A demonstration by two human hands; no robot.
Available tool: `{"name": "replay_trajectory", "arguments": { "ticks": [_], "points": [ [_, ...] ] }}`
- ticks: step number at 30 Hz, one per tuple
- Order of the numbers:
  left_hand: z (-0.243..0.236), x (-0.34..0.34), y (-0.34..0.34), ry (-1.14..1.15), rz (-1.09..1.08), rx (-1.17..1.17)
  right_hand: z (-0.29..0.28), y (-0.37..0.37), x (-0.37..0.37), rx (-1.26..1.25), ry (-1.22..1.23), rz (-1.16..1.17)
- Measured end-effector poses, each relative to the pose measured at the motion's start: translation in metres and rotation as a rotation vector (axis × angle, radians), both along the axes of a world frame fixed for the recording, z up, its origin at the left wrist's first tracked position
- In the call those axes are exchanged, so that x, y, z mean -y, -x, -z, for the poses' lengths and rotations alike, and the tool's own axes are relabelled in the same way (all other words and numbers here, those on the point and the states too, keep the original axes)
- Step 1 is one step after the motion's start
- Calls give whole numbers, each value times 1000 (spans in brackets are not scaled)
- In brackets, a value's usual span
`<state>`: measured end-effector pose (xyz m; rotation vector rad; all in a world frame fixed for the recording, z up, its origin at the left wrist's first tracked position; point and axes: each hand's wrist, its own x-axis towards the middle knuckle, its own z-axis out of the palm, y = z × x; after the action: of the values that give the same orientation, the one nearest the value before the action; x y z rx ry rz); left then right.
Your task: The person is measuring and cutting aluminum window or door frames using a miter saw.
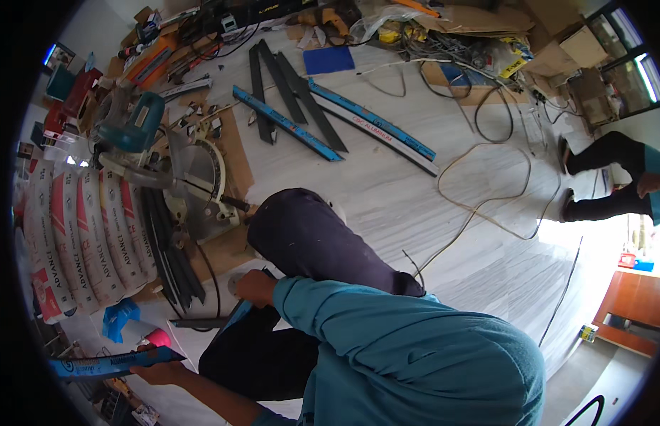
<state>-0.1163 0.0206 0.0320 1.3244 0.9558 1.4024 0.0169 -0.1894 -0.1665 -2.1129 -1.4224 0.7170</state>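
Observation:
In my left hand [159, 372] is one end of an aluminium profile [106, 364] with blue film, running out past the lower left rim. My right hand [256, 287] is closed over a second, dark profile with a blue face [237, 312], low beside my bent knee; my fingers are partly hidden. A small round grey piece [234, 285] shows at its fingertips, too small to name. A mitre saw [134, 121] with a teal housing stands ahead of my right hand, its round base [213, 177] on cardboard.
Stacked paper sacks [81, 241] stand left of the saw, beside dark profiles [170, 248]. More profiles [287, 124] lie ahead on the floor. A pale cord [479, 209] loops at right. Cables and boxes [557, 35] line the back. Another person [614, 167] is at far right.

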Motion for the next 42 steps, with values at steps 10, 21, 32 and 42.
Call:
{"name": "replay_trajectory", "arguments": {
  "ticks": [10, 21, 32, 42],
  "points": [
    [1, 11, -17, 18, -43, -30, -14, -13, 18, 70, -21, 9],
    [-1, 10, 3, -16, 14, 86, -8, -7, 10, 61, 111, -78],
    [-10, 13, 12, -14, -73, 135, 2, -11, 4, 81, 253, -213],
    [16, -10, 10, -42, -39, 11, 39, -25, 18, 115, 59, 83]
  ]
}}
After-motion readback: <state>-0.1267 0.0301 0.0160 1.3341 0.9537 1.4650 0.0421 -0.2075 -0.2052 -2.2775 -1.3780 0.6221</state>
